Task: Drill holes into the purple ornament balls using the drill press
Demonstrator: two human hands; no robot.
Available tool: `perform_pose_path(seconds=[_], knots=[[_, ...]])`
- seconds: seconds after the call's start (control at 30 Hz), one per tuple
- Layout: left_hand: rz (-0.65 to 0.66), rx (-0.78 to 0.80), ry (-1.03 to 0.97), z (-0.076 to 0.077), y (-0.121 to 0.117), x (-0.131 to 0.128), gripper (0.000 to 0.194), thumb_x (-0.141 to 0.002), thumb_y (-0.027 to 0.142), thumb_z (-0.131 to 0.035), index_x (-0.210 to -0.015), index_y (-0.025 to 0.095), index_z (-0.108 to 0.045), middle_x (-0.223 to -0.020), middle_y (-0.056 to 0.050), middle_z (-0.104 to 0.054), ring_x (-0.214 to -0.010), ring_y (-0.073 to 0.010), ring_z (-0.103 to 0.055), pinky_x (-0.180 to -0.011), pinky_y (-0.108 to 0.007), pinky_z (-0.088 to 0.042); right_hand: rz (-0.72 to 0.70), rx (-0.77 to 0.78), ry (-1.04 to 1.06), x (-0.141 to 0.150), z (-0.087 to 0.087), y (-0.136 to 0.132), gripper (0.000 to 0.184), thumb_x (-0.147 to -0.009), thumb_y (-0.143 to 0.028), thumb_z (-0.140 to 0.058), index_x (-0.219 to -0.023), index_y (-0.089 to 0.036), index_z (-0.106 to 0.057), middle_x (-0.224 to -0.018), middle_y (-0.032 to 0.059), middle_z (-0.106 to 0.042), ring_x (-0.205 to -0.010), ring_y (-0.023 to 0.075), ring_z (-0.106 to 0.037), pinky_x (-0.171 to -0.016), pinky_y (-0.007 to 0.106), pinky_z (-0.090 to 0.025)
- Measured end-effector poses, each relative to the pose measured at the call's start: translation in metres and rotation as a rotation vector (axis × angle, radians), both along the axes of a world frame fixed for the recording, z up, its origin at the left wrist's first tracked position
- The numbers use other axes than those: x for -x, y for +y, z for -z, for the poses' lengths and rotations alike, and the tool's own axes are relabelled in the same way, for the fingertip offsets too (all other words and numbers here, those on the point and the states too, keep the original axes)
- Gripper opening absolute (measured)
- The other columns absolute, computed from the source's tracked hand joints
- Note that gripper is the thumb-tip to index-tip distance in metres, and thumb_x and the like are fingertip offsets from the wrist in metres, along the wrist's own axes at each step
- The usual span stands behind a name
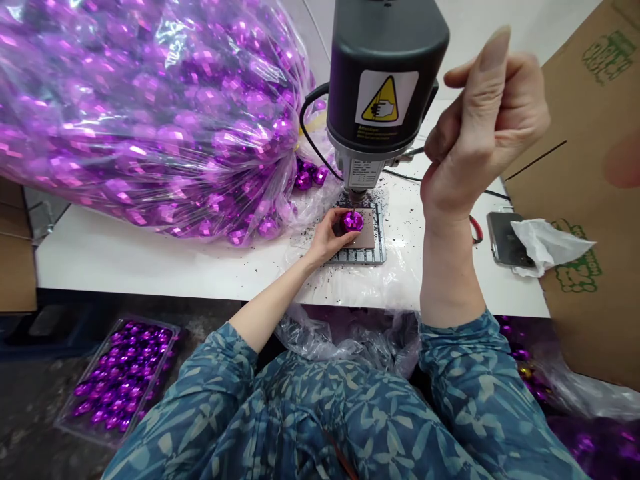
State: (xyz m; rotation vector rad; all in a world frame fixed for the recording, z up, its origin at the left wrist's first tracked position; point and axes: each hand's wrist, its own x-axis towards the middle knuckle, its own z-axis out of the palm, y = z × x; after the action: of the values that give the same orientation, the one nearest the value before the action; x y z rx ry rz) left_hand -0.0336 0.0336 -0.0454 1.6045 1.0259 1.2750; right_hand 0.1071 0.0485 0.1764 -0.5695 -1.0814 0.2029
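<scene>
A shiny purple faceted ball point(353, 221) sits on a brown board point(367, 233) over the slotted metal base point(379, 251) of a small drill press point(387, 80). My left hand point(331, 235) pinches this ball from its left side, fingers behind and thumb in front. Directly above, the drill bit point(354, 208) reaches down to the top of the ball; whether it is inside the ball is too small to tell. To the right of the machine, my right hand point(487, 123) is raised and closed around the press's feed lever point(416, 151), mostly hidden by the fingers.
A big clear bag of purple balls point(165, 127) fills the table's left side. Dark shavings scatter around the base. A phone point(505, 237), a white tissue point(547, 243) and a cardboard box point(590, 200) stand right. Below left is a clear tray of balls point(170, 327).
</scene>
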Motion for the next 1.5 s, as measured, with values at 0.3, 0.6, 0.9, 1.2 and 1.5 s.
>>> perform_pose_path(seconds=[0.3,0.6,0.9,1.2,1.5], knots=[[-0.025,0.004,0.032,0.0,-0.001,0.0,0.065,-0.083,0.059,-0.089,-0.128,0.02,-0.062,-0.129,-0.013,-0.072,-0.12,-0.0277,-0.072,-0.108,-0.042,-0.056,0.101,0.014,0.018,-0.002,0.035,-0.019,0.057,-0.093,-0.074,-0.057,-0.075,-0.02,-0.055,-0.057,-0.0072,-0.036,-0.041,0.0009,-0.026,-0.046,0.024,-0.018],[-0.01,-0.029,0.004,0.009,0.002,-0.001,0.066,-0.085,0.061,-0.087,-0.129,0.02,-0.061,-0.127,-0.013,-0.072,-0.117,-0.0268,-0.073,-0.103,-0.04,-0.06,0.111,-0.133,-0.053,-0.011,0.059,-0.008,0.044,-0.104,-0.058,-0.052,-0.078,-0.022,-0.053,-0.054,-0.0069,-0.025,-0.039,0.0017,-0.02,-0.044,0.025,-0.021],[0.003,-0.011,-0.013,0.008,0.002,0.0,0.064,-0.085,0.058,-0.087,-0.13,0.021,-0.06,-0.128,-0.012,-0.072,-0.119,-0.0271,-0.072,-0.105,-0.041,-0.058,-0.019,-0.225,-0.03,-0.018,0.082,-0.002,0.035,-0.103,-0.052,-0.055,-0.084,-0.023,-0.059,-0.057,-0.0069,-0.023,-0.041,-0.0009,-0.021,-0.05,0.022,-0.022],[0.032,0.052,-0.076,0.001,-0.003,-0.002,0.067,-0.084,0.058,-0.088,-0.13,0.02,-0.059,-0.128,-0.013,-0.073,-0.12,-0.0278,-0.072,-0.104,-0.041,-0.059,-0.056,-0.276,-0.045,-0.016,0.077,-0.006,0.032,-0.102,-0.051,-0.059,-0.085,-0.025,-0.065,-0.05,-0.0088,-0.024,-0.038,0.0006,-0.019,-0.044,0.022,-0.019],[-0.216,0.061,0.08,-0.018,-0.021,-0.001,0.052,-0.08,0.035,-0.093,-0.117,0.019,-0.061,-0.119,-0.011,-0.074,-0.112,-0.0263,-0.073,-0.097,-0.04,-0.059,-0.127,0.039,0.084,-0.003,-0.011,0.012,0.061,-0.069,-0.078,-0.065,-0.065,-0.018,-0.057,-0.045,-0.0108,-0.026,-0.032,0.001,-0.025,-0.034,0.027,-0.01]])
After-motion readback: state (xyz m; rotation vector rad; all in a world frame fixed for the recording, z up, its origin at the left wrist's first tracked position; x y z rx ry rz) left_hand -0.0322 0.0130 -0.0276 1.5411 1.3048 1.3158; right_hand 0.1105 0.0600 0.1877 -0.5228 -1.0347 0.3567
